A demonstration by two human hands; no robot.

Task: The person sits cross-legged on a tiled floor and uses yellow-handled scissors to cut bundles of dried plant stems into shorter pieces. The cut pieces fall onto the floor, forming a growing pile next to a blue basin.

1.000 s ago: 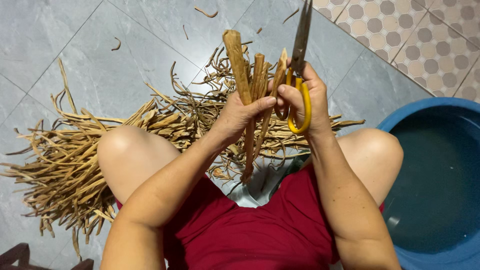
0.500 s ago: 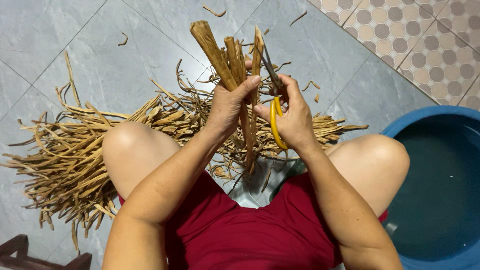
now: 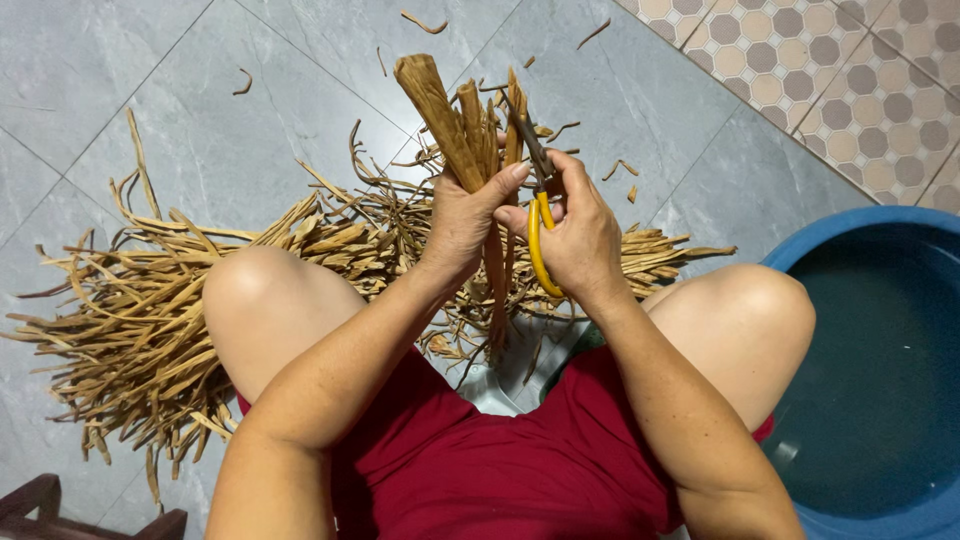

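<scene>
My left hand grips a small bunch of dried tan plant strips, held upright above my knees. Their thick ends stick up past my fingers and their thin ends hang down between my legs. My right hand holds yellow-handled scissors, with the dark blades pointing up against the right side of the bunch. The two hands touch each other at the thumbs.
A big heap of the same dried strips lies on the grey tile floor under and left of my knees, with small cut scraps farther off. A blue basin holding dark water stands at the right. A dark wooden piece shows bottom left.
The scissors have come down from above the bunch to its side, and both hands have drawn together. The bunch now tilts a little to the left.
</scene>
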